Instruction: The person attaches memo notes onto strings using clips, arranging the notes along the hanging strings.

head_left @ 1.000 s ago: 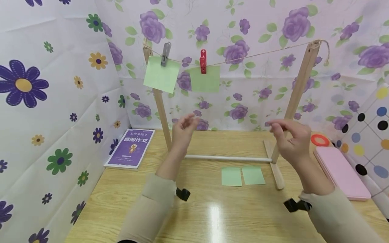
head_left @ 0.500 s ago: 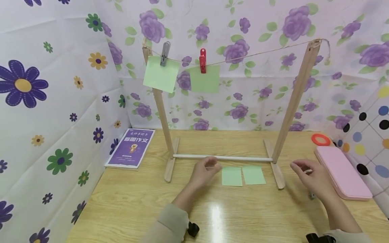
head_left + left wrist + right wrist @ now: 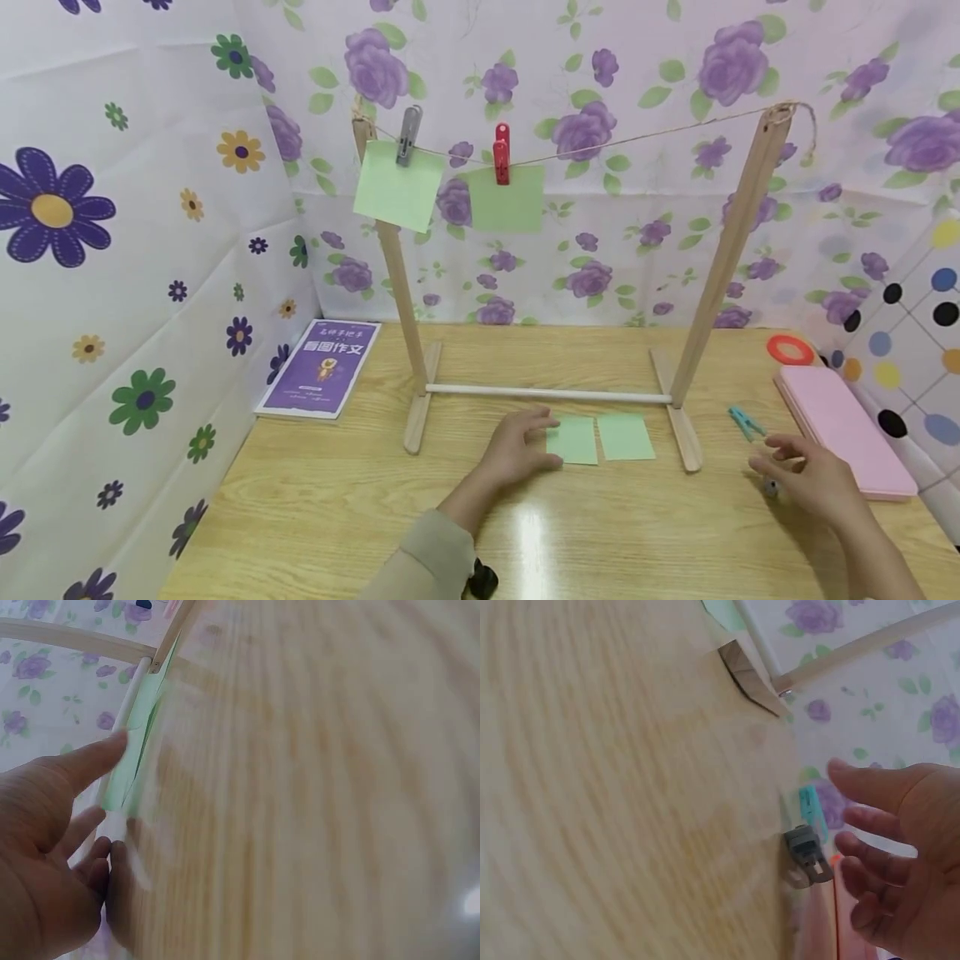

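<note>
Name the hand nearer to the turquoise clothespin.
Right: the right hand is just on the near side of the turquoise clothespin; the left hand is farther left, by the green notes.

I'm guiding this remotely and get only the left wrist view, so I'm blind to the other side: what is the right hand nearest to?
Observer: The right hand is close to a loose gray clip, its fingers relaxed.
Operator: Any other loose clip over there?
Observer: Yes, a turquoise clip lies to the left of the pink case.
Operator: And is anything hanging up above?
Observer: Two green sheets hang clipped along the string.
</note>
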The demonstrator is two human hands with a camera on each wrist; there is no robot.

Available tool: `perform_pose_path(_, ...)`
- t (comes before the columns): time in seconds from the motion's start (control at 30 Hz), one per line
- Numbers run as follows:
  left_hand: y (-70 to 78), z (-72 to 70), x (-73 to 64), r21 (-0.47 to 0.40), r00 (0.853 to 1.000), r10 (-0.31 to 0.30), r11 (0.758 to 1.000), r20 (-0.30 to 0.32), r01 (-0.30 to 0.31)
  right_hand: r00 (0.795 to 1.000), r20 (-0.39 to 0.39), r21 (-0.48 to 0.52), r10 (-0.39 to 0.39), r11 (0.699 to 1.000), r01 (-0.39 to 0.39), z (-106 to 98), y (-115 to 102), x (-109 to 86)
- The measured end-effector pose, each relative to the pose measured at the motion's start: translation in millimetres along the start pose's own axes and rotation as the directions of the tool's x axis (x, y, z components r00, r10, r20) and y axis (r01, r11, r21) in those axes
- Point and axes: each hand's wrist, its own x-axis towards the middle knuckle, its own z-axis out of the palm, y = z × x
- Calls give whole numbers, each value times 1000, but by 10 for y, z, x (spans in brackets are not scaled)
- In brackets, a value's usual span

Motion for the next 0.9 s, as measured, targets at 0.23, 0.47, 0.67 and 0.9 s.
perform_pose_path(0.23, -5, -61, 24, 76, 999, 28, 997, 29, -30, 996, 36, -43, -79, 996, 81, 101, 74, -20)
perform_pose_path(0.47, -4, -77, 27, -58, 999, -39, 998, -21, 38, 943, -63, -56, -327, 944, 324, 118, 88, 7)
perform_pose_path(0.67, -19, -73, 8, -194, 995, -79, 979, -62, 66, 922, -73, -81, -380, 924, 374, 135, 152, -5)
perform_pose_path(0.9, -33, -100, -31, -153, 997, -73, 986, -13, 70, 980, 41, -88, -193, 977, 196, 122, 64, 30)
